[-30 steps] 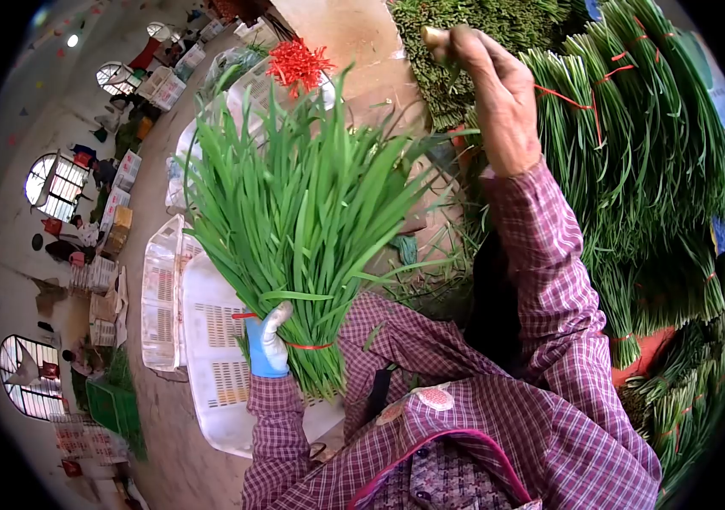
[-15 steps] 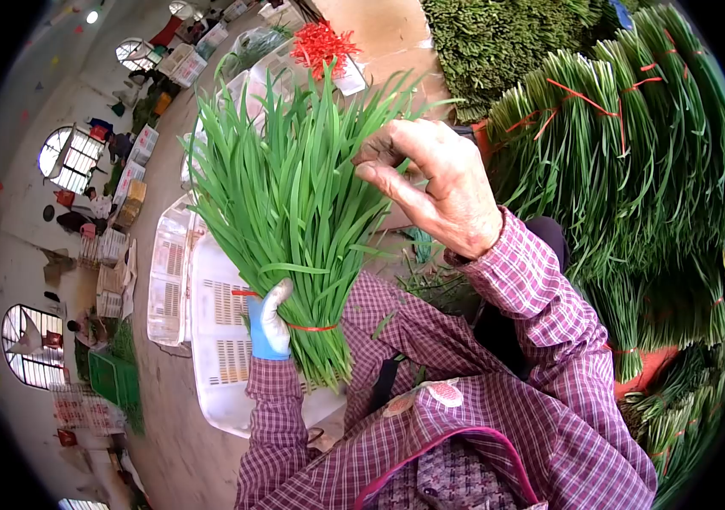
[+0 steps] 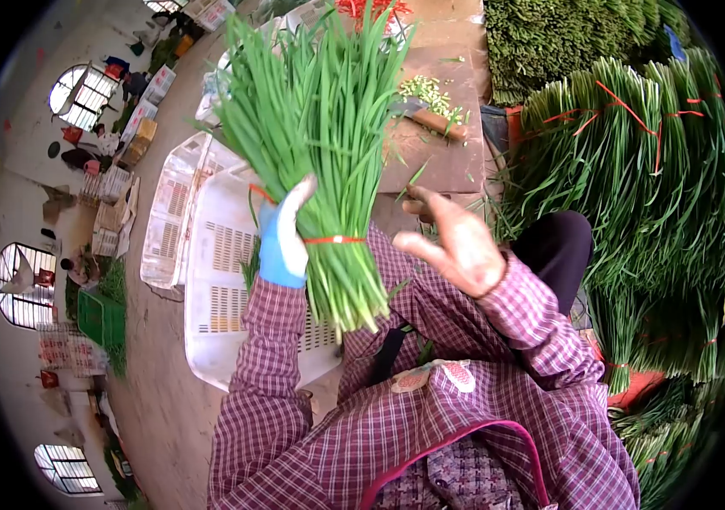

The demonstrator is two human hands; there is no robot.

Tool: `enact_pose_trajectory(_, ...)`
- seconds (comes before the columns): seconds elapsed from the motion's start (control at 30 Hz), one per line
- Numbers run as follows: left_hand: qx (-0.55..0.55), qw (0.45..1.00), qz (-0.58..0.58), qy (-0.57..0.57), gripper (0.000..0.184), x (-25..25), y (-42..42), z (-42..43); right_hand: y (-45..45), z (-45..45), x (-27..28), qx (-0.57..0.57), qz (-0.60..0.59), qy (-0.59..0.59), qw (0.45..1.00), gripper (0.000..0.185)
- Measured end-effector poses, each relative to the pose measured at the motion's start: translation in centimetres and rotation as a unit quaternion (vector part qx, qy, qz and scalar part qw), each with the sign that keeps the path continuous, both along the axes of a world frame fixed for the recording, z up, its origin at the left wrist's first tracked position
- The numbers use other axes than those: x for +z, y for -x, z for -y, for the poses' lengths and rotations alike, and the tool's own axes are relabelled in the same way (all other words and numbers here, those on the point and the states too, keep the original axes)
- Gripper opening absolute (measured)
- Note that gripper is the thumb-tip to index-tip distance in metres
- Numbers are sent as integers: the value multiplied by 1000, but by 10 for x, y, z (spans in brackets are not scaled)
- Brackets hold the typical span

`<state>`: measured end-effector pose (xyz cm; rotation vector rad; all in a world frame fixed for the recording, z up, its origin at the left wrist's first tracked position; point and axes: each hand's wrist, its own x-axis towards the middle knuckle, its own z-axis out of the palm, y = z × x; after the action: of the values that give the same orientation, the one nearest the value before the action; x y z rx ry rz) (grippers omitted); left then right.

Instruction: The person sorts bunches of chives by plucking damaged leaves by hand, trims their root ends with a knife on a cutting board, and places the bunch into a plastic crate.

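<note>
A thick bunch of garlic chives (image 3: 320,144) stands upright over my lap, leaves up and cut ends down. An orange-red tie (image 3: 335,240) circles it low down. My left hand (image 3: 284,238), in a white and blue glove, grips the bunch from its left side near that tie. Another bit of red tie shows at the glove's edge. To the right of the bunch and apart from it, my bare right hand (image 3: 458,245) is open, fingers spread, holding nothing. Beyond that hand lies a knife with a wooden handle (image 3: 441,123) on a brown board (image 3: 435,166), beside chopped stem ends (image 3: 427,92).
White plastic crates (image 3: 218,340) stand at my left. Stacked bundles of chives (image 3: 626,161) with red ties rise on my right, with cut-end bundles (image 3: 566,51) behind. Red ties (image 3: 371,10) lie at the top. A green crate (image 3: 101,319) and people are farther left.
My right hand has moved down and away from the leaves, and its fingers have opened out. The bunch has tilted more upright in my left hand. The view has shifted, showing the knife.
</note>
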<state>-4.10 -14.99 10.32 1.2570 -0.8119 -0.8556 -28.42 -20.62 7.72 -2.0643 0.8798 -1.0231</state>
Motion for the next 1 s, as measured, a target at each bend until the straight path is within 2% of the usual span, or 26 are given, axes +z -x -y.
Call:
enact_pose_trajectory(0.03, -21, 995, 90, 39, 34, 17, 14, 10, -14, -2, -30, 21, 12, -10, 1000, 73)
enact_pose_trajectory(0.1, -72, 997, 16, 28, 33, 39, 38, 21, -40, -1, -58, 68, 93, -126, 985, 84)
enact_pose_trajectory(0.17, -111, 993, 31, 28, 48, 41, 45, 31, -50, 6, -55, 125, 234, -304, 915, 99)
enact_pose_trajectory(0.23, -165, 984, 38, 57, 56, 38, 34, 36, -29, 11, -20, 164, 327, -451, 814, 96)
enact_pose_trajectory(0.37, -289, 952, 106, 8, 65, 42, -10, 22, -9, 40, -72, 254, 380, -447, 769, 71)
enact_pose_trajectory(0.43, -392, 918, 41, -50, 75, 28, -14, 9, -11, 41, -87, 305, 413, -451, 730, 73)
enact_pose_trajectory(0.5, -385, 914, 41, -123, 87, -9, -15, -1, -21, 37, -88, 349, 436, -450, 697, 74)
enact_pose_trajectory(0.53, -371, 923, -6, -107, 85, -22, -2, 3, -21, 30, -77, 306, 402, -475, 721, 86)
enact_pose_trajectory(0.57, -356, 929, -53, -89, 84, -35, 10, 6, -24, 27, -79, 324, 385, -482, 717, 88)
enact_pose_trajectory(0.6, -332, 940, -61, -50, 92, -22, 33, 9, -27, 24, -81, 341, 368, -489, 713, 90)
enact_pose_trajectory(0.67, -220, 973, -55, -37, 96, -22, 33, 19, -32, 18, -77, 397, 338, -469, 713, 94)
enact_pose_trajectory(0.7, -165, 985, -36, -22, 97, -14, 38, 24, -34, 14, -76, 392, 316, -450, 737, 95)
enact_pose_trajectory(0.77, -135, 985, -103, -2, 81, -23, 30, 26, -31, 12, -75, 370, 262, -414, 789, 95)
enact_pose_trajectory(0.8, -126, 985, -117, 24, 72, -24, 28, 26, -27, 16, -67, 350, 211, -381, 830, 88)
enact_pose_trajectory(0.83, -127, 985, -113, 25, 72, -24, 24, 27, -24, 16, -61, 314, 197, -367, 853, 83)
enact_pose_trajectory(0.87, -145, 974, -173, 26, 62, -25, 20, 27, -21, 16, -55, 278, 181, -354, 874, 79)
enact_pose_trajectory(0.9, -163, 958, -233, 29, 53, -26, 15, 27, -20, 17, -52, 265, 222, -394, 852, 75)
enact_pose_trajectory(0.93, -164, 959, -231, 30, 53, -35, 6, 28, -25, 16, -50, 219, 300, -387, 844, 79)
enact_pose_trajectory(1.0, -101, 969, -224, -8, 45, -53, -14, 28, -34, 28, -41, 185, 307, -327, 874, 85)
